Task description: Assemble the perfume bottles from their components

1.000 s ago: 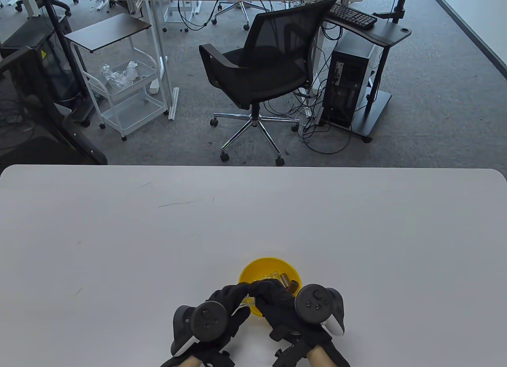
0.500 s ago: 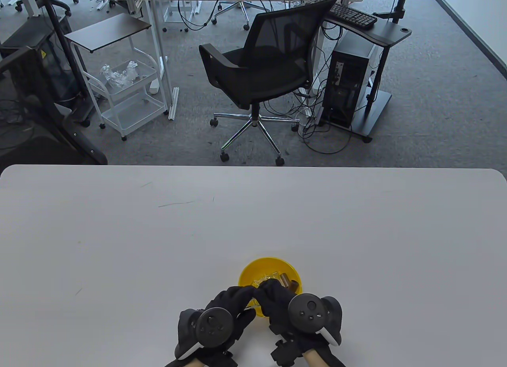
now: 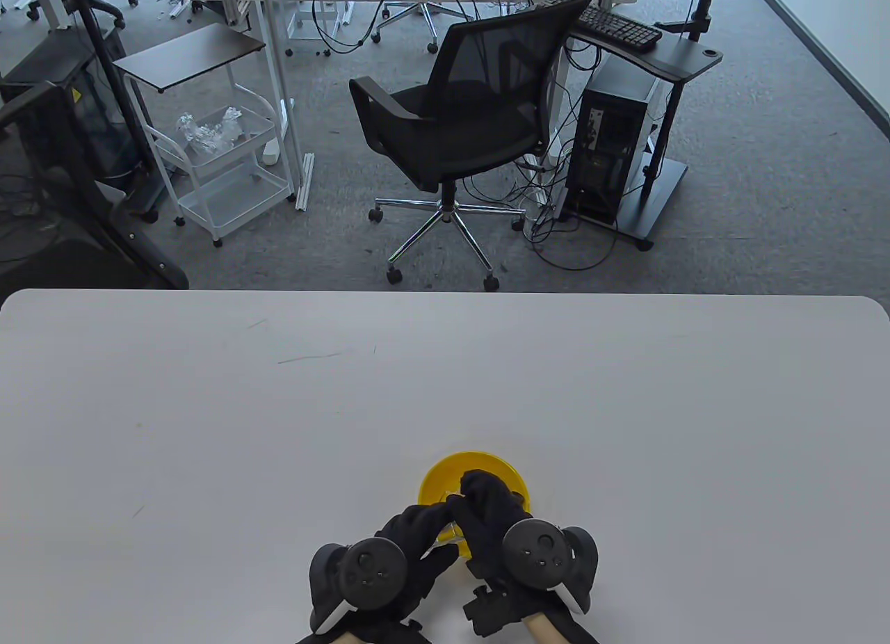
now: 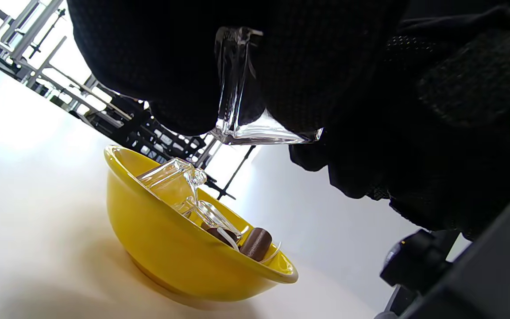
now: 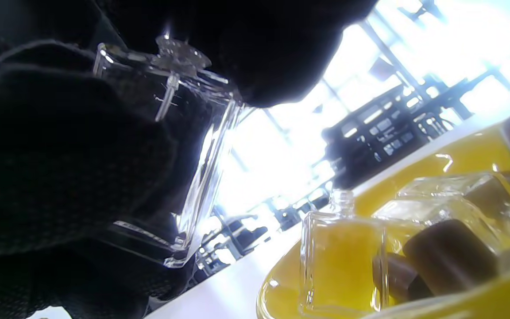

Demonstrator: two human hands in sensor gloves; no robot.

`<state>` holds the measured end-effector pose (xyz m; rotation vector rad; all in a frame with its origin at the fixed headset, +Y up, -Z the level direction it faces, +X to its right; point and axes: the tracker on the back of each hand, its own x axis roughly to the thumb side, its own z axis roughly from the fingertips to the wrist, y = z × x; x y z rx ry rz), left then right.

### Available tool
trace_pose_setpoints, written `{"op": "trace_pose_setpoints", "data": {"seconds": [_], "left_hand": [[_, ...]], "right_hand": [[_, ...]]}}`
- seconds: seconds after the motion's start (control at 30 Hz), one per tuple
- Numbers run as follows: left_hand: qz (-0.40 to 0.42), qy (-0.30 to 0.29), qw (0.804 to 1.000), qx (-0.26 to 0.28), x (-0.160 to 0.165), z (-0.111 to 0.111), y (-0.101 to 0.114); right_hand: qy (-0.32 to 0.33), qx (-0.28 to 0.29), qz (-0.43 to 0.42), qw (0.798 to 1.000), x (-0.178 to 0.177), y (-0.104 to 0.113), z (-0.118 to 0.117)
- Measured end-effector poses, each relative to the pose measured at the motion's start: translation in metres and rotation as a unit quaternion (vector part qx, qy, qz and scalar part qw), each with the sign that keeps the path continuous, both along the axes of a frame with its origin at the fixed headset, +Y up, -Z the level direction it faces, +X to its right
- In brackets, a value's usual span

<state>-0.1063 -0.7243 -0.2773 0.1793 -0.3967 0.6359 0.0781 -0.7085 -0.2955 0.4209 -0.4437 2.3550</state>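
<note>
My left hand [image 3: 432, 524] grips a clear square glass bottle [image 4: 237, 93] just above the near rim of the yellow bowl [image 3: 480, 457]. My right hand [image 3: 471, 494] pinches a clear spray pump [image 5: 179, 53] at the bottle's neck; its thin dip tube hangs inside the bottle [image 5: 202, 168]. In the table view the hands hide most of the bottle. The bowl [image 4: 162, 252] holds more glass bottles [image 5: 339, 261] and brown caps [image 5: 450, 257].
The white table [image 3: 278, 428] stretches wide to the left, right and far side of the bowl. Its near edge lies just below the hands. An office chair [image 3: 459, 122] and desks stand on the floor beyond the table.
Both hands drew a little toward the near edge and closer together. The right hand's fingers now reach over the bowl and hide its contents in the table view.
</note>
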Motion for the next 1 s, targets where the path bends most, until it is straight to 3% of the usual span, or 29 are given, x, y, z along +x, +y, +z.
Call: {"op": "trace_pose_setpoints", "data": {"seconds": [0.17,0.3,0.43,0.7,1.0], "left_hand": [[-0.009,0.002,1.000,0.003,-0.002,-0.001,-0.001],[0.002,0.016,1.000,-0.003,-0.010,-0.004,-0.002],[0.003,0.027,1.000,-0.008,-0.015,-0.008,-0.003],[-0.028,0.018,0.999,0.006,-0.012,-0.006,-0.003],[-0.044,0.003,0.999,0.029,-0.006,0.000,0.002]], "right_hand": [[0.038,-0.002,-0.023,0.999,0.005,-0.004,-0.001],[0.106,-0.042,-0.045,0.992,0.009,-0.002,-0.004],[0.145,-0.088,-0.013,0.985,0.011,-0.004,-0.006],[0.118,-0.094,0.016,0.988,0.007,-0.006,-0.007],[0.002,-0.050,0.074,0.996,0.005,-0.006,-0.004]]}}
